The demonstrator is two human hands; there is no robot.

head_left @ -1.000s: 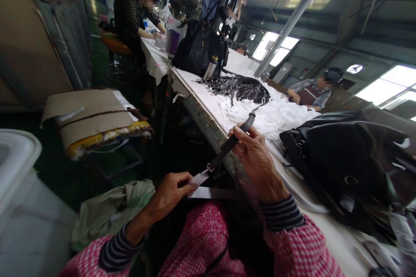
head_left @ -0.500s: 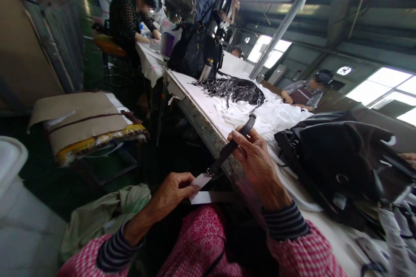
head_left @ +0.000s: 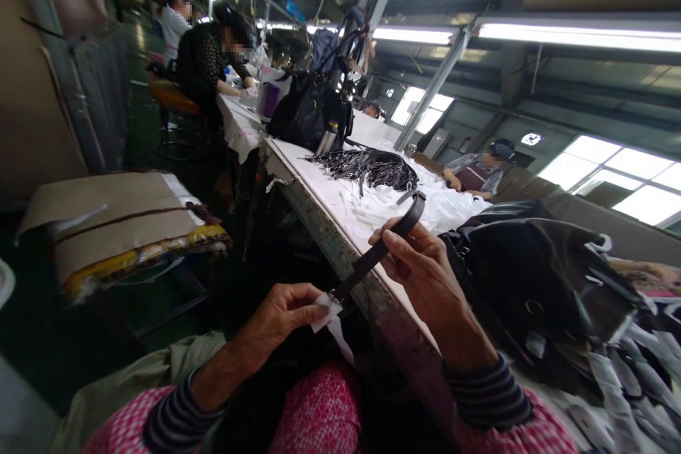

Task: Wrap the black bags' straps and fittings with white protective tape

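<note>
Black strap (head_left: 383, 248) runs between both hands, above the scuffed table edge (head_left: 319, 220). Right hand (head_left: 425, 277) is grasping it mid-length, fingers curled round; left hand (head_left: 277, 319) is pinching a white paper strip (head_left: 334, 319) against the metal clip (head_left: 336, 296) at the strap's end (clip half hidden, hard to see). Black bag (head_left: 532, 277) lies just right of the right hand; strap pile (head_left: 367, 170) sits farther along on white cloth (head_left: 415, 206). Risk: a loose pinch could drop the paper to the dark floor (head_left: 79, 340).
</note>
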